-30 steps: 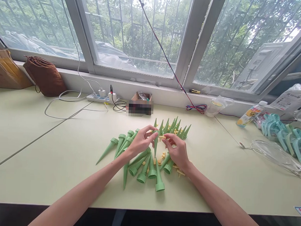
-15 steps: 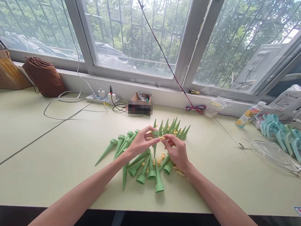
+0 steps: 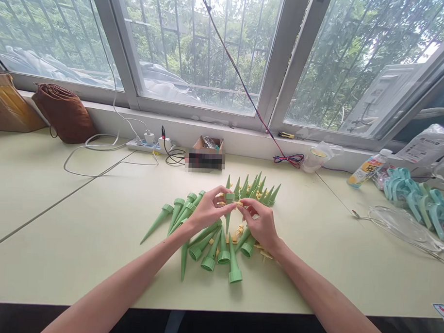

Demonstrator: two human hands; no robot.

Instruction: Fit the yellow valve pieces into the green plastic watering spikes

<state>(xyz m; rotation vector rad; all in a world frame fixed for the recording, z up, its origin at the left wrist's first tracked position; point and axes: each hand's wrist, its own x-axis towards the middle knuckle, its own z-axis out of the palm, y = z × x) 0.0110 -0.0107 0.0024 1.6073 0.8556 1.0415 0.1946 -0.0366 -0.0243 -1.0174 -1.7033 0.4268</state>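
Window (image 3: 197, 44): spans the back, with bars and foliage outside. Table (image 3: 76, 258): pale, with visible seams, carrying all items listed below. Cardboard box (image 3: 13, 106): far left corner, beside a brown drawstring bag (image 3: 65, 113). Pile of teal clips (image 3: 417, 197): right side, near a bottle (image 3: 367, 169) with an orange and white label. Power strip (image 3: 146, 144): against the back ledge, plugs fitted. Left hand (image 3: 210, 208): thumb and fingers closed around the capped upper end of a green spike (image 3: 228, 215), which is held at table centre, cap up and point down. Right hand (image 3: 259, 220): fingertips nearly together, pinching a small yellow piece (image 3: 238, 204) just beside the spike, below its cap; whether the two touch cannot be determined. Loose green spikes (image 3: 235, 264): lying on the near side and to the left, pointing various ways. Standing green spikes (image 3: 256, 184): grouped beyond the hands, tips up, yellow parts among them. Loose yellow pieces (image 3: 265, 254): on the table near the right wrist, partly covered by it.
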